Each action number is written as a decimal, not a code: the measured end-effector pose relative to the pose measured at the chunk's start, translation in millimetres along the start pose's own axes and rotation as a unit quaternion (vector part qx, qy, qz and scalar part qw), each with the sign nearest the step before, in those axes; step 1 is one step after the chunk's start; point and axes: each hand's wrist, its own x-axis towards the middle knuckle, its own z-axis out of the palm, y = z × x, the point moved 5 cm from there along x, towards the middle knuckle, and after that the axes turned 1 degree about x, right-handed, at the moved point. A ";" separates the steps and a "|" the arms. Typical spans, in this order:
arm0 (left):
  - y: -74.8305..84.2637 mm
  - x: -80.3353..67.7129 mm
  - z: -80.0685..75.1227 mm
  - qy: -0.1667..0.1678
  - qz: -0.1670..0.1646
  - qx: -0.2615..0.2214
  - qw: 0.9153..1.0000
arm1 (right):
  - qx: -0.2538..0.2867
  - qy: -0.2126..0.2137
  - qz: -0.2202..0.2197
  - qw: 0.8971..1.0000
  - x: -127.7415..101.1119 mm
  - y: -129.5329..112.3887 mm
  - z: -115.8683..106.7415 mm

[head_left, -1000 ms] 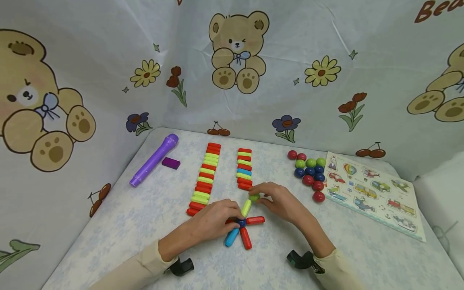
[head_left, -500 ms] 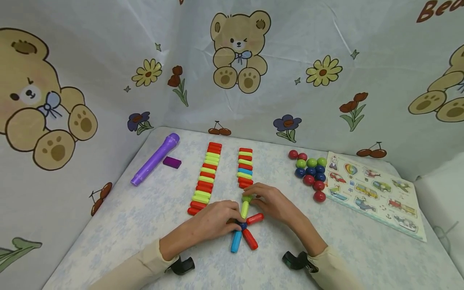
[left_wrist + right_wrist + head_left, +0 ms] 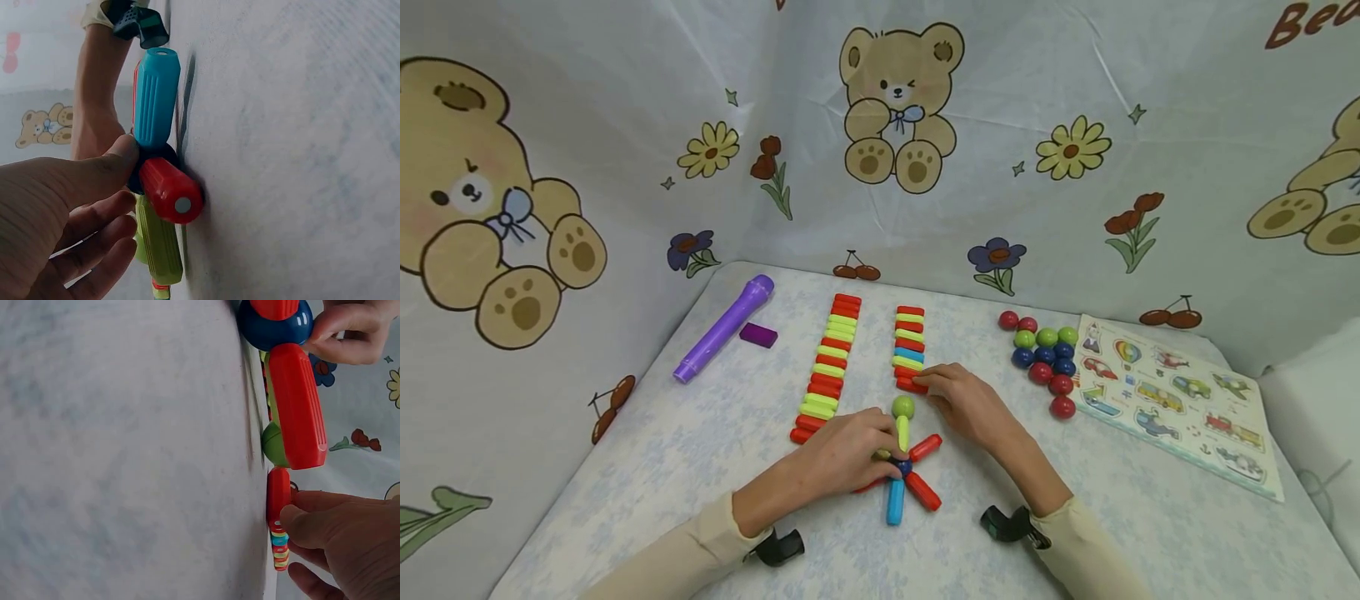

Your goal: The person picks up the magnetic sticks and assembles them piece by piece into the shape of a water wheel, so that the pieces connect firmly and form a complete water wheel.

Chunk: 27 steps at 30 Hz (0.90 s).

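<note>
Two rows of sticks (image 3: 831, 367) lie side by side mid-table; the balls (image 3: 1043, 358) sit right of them (beside the puzzle board (image 3: 1172, 392)), and the tube (image 3: 724, 327) lies left.

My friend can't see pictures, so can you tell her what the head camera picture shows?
A left hand holds a star of coloured sticks joined at a dark blue ball, one stick tipped with a green ball, while the right hand touches the near red stick of a row. Further off on the table lie another stick row, loose balls, a purple tube and a vehicle puzzle.
</note>
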 end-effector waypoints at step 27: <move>-6.8 -1.4 -1.1 0.017 -0.060 -0.034 0.998 | -0.080 0.027 0.256 0.963 -52.9 110.6 -69.1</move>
